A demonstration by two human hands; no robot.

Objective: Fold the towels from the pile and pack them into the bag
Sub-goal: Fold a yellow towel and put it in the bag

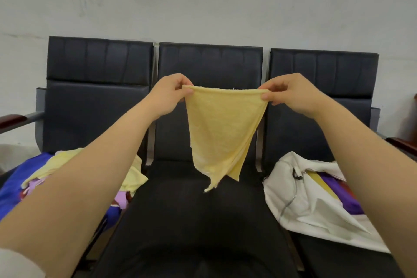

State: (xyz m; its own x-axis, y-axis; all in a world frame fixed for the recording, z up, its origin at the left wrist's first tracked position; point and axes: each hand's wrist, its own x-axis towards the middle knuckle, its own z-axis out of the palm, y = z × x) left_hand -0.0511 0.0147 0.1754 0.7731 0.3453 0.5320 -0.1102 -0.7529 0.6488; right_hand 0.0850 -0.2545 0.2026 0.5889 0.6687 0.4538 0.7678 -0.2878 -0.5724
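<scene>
Yellow towel (pixel 222 128) is held up above the middle seat (pixel 191 221), its lower end hanging free in a point; one top corner is pinched by the left grip (pixel 168 95), the other by the right grip (pixel 291 93); towel pile (pixel 133 176) is noted on the left seat; white bag (pixel 304 198) lies on the right seat, coloured cloth inside.

light: even, soft, indoor | shadows: faint | focus: slightly soft | edges: wide-angle bowed

black three-seat bench (pixel 191 221) | left seat: pile of towels (pixel 135 178) | right seat: white bag (pixel 291 187)
</scene>
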